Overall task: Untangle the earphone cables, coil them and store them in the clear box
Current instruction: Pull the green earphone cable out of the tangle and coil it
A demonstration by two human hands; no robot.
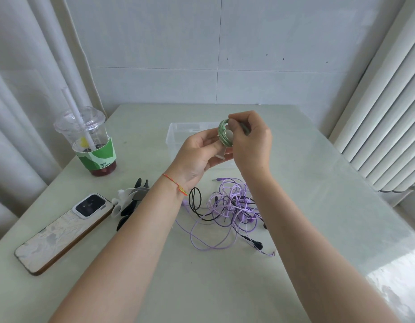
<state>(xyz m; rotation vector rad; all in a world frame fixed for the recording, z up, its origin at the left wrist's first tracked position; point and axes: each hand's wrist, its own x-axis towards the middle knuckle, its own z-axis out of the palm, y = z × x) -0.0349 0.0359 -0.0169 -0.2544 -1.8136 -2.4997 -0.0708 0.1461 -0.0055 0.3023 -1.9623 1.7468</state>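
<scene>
2 hands (pixel 227 148) around green earphone coil (pixel 225 135)

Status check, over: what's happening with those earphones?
Both hands hold green coil above clear box. Purple and black cables tangled on table.

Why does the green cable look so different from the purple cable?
The green cable is wound into a small neat coil; the purple cable sprawls in loose loops. The green cable is held up between the left hand and right hand, above the clear box; the purple cable lies on the table. The purple cable is tangled with a black cable; the green cable is by itself. Both are thin earphone cables.
</scene>
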